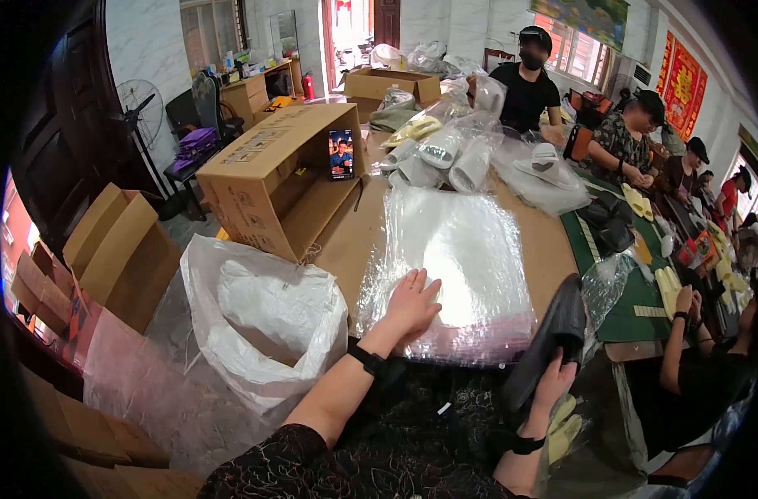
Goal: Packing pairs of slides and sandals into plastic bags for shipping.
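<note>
My left hand (412, 304) lies flat with its fingers stretched out on a stack of clear plastic bags (455, 237). The stack rests on the brown tabletop (549, 241), and its near edge is pinkish. At the table's right corner my right hand (554, 379) grips a black slipper (549, 326), held tilted with one end up. Whether a second slipper is with it, I cannot tell. Just past the bags, grey slippers (470, 166) in clear wrapping lie in a heap. Pale yellow slippers (564, 428) show below my right hand.
Left of the bags, a cardboard box (271, 179) on its side holds a phone (341, 155). A white sack (262, 320) hangs open by the table's left edge. Co-workers sit along a green table (616, 308) at right; a masked person (525, 83) is at the far side.
</note>
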The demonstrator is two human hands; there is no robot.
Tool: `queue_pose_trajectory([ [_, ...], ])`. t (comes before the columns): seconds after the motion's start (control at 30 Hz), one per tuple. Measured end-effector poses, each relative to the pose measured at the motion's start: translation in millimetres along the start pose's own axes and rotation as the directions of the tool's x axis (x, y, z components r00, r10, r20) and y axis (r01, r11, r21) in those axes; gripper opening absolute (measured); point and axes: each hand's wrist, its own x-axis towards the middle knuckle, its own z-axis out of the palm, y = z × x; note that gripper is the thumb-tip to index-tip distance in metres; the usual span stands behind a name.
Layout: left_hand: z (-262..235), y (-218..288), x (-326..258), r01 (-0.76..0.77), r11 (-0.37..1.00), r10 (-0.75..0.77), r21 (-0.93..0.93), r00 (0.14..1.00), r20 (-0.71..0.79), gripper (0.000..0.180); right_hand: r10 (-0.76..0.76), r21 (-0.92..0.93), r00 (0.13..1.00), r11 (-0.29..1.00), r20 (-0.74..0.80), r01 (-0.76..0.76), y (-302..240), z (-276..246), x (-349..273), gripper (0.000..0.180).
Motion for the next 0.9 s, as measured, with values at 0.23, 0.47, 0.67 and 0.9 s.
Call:
queue_pose_trajectory([
  [0.23, -32, 12, 11, 0.025, 0.988, -0.081, 0.151, 0.924, 0.375, 0.102, 0.104, 0.023, 0.994, 0.994, -0.023, -0.103, 0, -21, -7, 0.031],
  [0.47, -33, 8, 3, -0.019, 0.996, -0.015, 0.091, 0.932, 0.363, 0.119, 0.192, 0.027, 0.98, 0.981, 0.057, -0.194, -14, -8, -21, 0.037],
  [0.67, -43, 12, 2, -0.026, 0.996, -0.006, 0.085, 0.93, 0.366, 0.116, 0.134, -0.02, 0.99, 0.991, 0.054, -0.133, -7, -8, -20, 0.03],
  [0.9, -14, 20, -3, -0.377, 0.926, 0.377, -0.03, 0.926, 0.009, 0.085, 0.198, 0.027, 0.972, 0.979, 0.126, -0.203, 4, -11, -22, 0.033],
])
